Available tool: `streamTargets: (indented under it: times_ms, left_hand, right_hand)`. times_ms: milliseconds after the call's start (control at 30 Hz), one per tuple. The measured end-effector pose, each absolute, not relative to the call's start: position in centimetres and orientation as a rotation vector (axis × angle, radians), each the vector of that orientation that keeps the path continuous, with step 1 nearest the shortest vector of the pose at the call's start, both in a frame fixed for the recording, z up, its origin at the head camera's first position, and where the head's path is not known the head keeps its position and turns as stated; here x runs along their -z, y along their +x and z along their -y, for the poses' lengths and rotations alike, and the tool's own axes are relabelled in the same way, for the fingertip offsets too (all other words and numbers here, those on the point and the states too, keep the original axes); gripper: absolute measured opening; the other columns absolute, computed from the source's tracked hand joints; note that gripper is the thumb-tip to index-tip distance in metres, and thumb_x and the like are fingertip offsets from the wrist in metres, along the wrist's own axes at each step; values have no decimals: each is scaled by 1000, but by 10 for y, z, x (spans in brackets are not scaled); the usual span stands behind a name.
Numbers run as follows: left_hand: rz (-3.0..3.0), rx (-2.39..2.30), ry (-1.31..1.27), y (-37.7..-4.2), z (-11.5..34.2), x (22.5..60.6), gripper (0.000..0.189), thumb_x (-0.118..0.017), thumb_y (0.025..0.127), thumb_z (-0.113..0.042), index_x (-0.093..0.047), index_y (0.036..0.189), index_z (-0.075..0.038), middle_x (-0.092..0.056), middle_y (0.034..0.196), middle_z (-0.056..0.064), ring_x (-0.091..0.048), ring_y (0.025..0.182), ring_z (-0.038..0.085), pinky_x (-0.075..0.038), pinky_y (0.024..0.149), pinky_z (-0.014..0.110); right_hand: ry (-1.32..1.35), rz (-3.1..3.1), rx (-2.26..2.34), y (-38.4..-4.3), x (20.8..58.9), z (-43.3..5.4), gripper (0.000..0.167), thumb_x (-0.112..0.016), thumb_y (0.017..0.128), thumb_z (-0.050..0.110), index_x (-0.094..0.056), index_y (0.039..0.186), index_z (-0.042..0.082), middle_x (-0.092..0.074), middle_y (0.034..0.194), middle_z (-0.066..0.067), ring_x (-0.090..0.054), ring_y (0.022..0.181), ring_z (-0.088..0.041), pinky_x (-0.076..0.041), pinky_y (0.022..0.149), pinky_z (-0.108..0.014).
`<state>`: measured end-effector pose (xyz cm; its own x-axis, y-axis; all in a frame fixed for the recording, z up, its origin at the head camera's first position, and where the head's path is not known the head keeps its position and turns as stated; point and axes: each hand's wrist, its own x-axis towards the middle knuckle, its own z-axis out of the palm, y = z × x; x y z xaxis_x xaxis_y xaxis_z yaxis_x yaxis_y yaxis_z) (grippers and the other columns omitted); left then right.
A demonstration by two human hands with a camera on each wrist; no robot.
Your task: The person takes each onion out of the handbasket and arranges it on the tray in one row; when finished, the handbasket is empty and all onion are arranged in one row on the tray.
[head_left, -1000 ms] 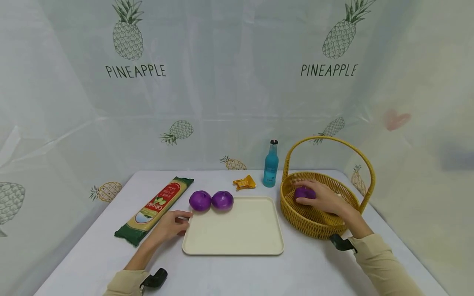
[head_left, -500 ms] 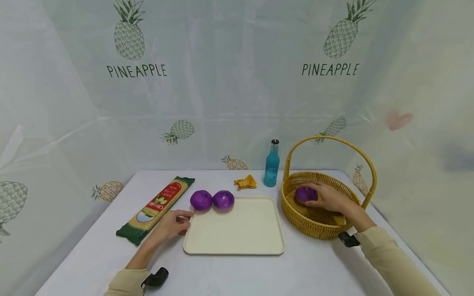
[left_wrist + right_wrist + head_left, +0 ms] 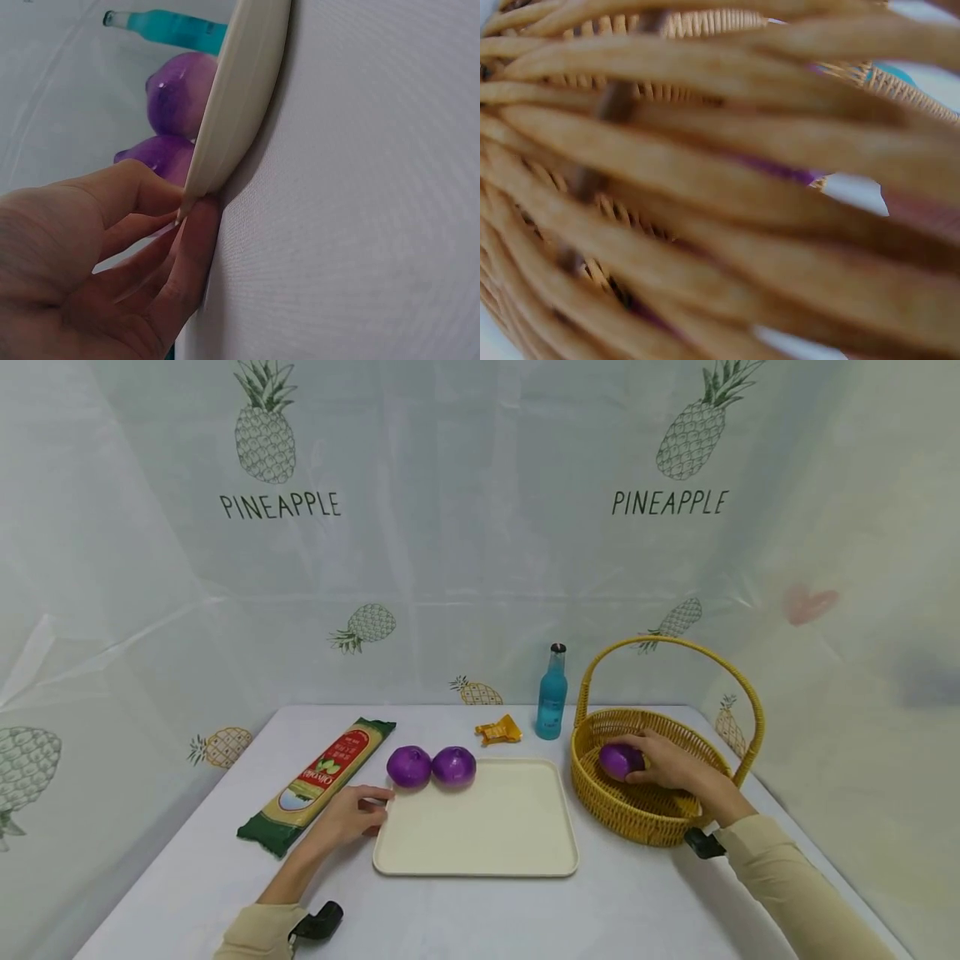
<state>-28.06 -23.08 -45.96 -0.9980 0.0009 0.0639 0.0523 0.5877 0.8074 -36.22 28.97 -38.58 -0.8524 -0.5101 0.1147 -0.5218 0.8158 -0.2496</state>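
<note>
Currently, the person's right hand (image 3: 663,760) is inside a round, golden-yellow wicker basket (image 3: 637,831), its grip pinching a glossy, rounded purple item (image 3: 617,763) between thumb and fingers. That item is in the left half of the basket; whether it touches the basket's bottom, I cannot tell. From the right wrist, blurred wicker strands fill most of the view, with purple patches showing through the gaps.

The left hand (image 3: 347,814) pinches the left rim of a shallow, cream-coloured rectangular tray (image 3: 487,827), thumb on 1 side of the edge and fingers on the other. Side by side at the tray's far left corner sit 2 glossy purple globes (image 3: 409,767). Left of the tray, a long packet in green, gold and red (image 3: 318,785) lies slantwise on the white-covered desk (image 3: 435,922). Beyond the tray lies a small, shiny orange wrapper (image 3: 498,730); between it and the basket, a slim bottle of bright blue liquid (image 3: 551,702) stands upright.
</note>
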Motion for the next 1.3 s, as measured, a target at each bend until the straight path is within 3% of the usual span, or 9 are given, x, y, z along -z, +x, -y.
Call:
streamTargets:
  times_ms: [567,967,1300]
  left_hand:
    - [2760,1374,-52,-273,234,462,31,-69,82,1,-72,112,-4,-70,91,7,-62,78,14,-59,58,27]
    - [2758,1396,-33,-276,232,459,31,-68,82,2,-72,112,-4,-70,93,8,-63,78,15,-60,59,26]
    - [2748,1396,-33,-275,230,459,31,-68,81,2,-72,111,-4,-70,90,8,-63,77,15,-60,59,26]
  right_hand:
    - [912,2857,-426,-357,387,-290,58,-77,84,23,-56,135,5,-63,122,-20,-60,112,-38,-53,94,-55]
    - [861,2792,-401,-343,341,-275,65,-75,85,22,-48,143,11,-56,136,-21,-53,124,-43,-48,101,-60]
    - [920,2808,-431,-333,324,-238,62,-74,86,25,-50,142,11,-60,127,-18,-59,113,-34,-56,92,-51]
